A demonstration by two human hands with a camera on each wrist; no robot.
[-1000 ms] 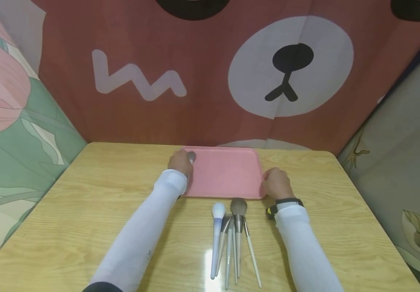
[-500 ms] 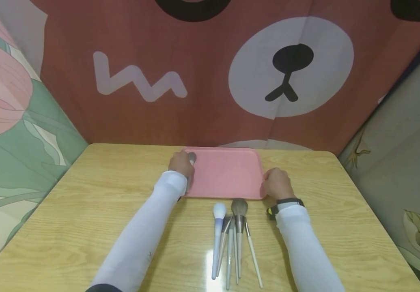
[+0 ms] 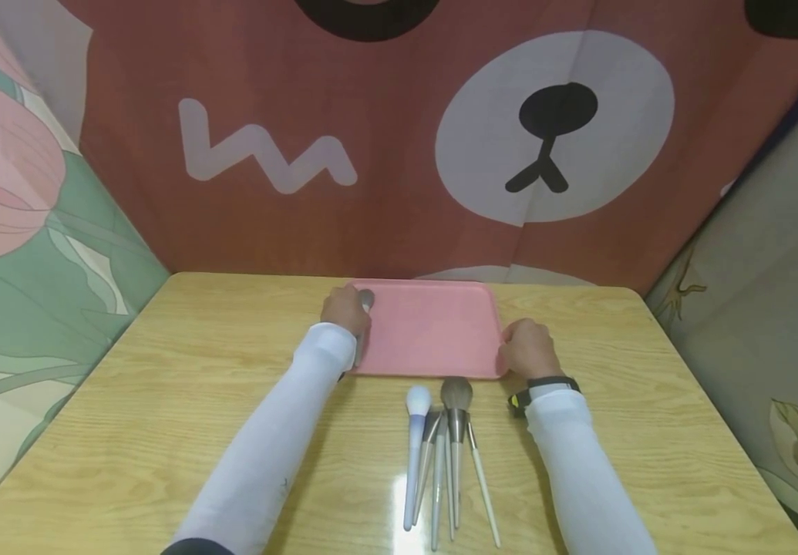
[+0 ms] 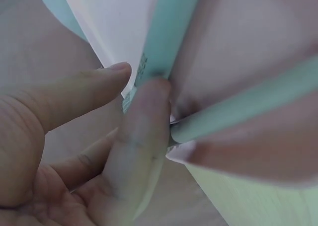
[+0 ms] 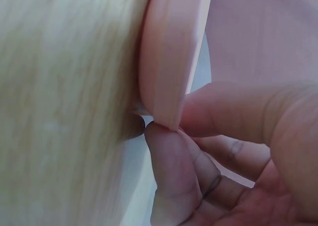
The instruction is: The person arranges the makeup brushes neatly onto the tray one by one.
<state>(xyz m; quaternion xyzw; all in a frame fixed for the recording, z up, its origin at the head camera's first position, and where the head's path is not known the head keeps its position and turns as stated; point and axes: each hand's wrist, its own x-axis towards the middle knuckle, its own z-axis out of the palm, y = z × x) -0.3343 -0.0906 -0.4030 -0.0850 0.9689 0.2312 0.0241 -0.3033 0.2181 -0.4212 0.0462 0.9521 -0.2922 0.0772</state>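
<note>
From my end of the feed, both hands are on the pink tray (image 3: 433, 327), which lies flat at the far side of the wooden table (image 3: 163, 385). The right hand (image 3: 529, 348) has the near right corner pinched, thumb on the rim and a fingertip against it from the other side; the wrist view gives me that clearly. The left hand (image 3: 345, 308) is at the tray's left edge, thumb a little apart from the forefinger, which lies against a pale green handle (image 4: 166, 32). Is it gripping handle, rim or neither? I cannot tell.

Now the tally. A grey-tipped brush (image 3: 367, 298) lies inside the tray along its left side, partly hidden by the hand; a second green rod (image 4: 248, 102) shows up close, too blurred for me to call.

Nearer the camera, about six brushes lie bunched on the wood, the white-tipped brush (image 3: 418, 399) and the big brown brush (image 3: 456, 393) among them, all outside the tray. If they belong in there, I'd judge this early work, with most left to do.
</note>
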